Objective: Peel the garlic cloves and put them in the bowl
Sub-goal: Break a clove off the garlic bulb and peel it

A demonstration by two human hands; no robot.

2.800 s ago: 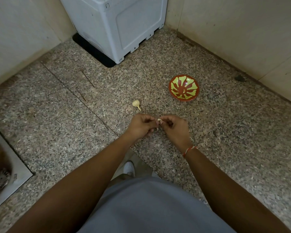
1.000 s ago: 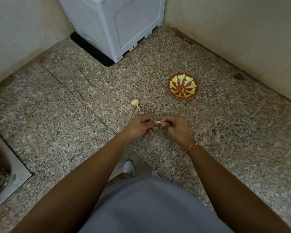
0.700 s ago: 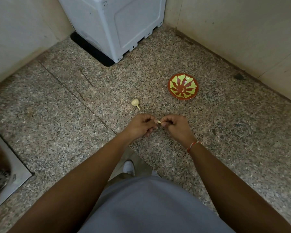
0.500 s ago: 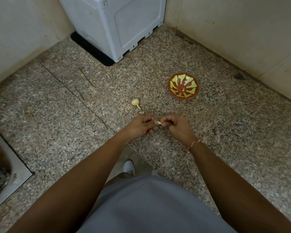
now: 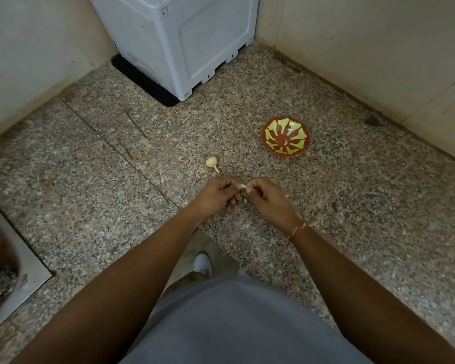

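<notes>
A small pale garlic clove (image 5: 243, 186) is pinched between the fingertips of my left hand (image 5: 219, 196) and my right hand (image 5: 267, 198), just above the speckled stone floor. Both hands have curled fingers and meet at the clove. A garlic bulb with a short stalk (image 5: 211, 162) lies on the floor just beyond my left hand. The red bowl with a green leaf pattern (image 5: 286, 136) stands on the floor further off to the right; I cannot tell whether anything lies in it.
A grey plastic appliance (image 5: 179, 40) on a black mat stands in the far corner between tiled walls. A metal floor drain (image 5: 3, 279) sits at the left edge. My white shoe (image 5: 202, 262) shows below my hands.
Both hands stay together on the clove, with only small finger movements. The bulb and bowl have not moved.
</notes>
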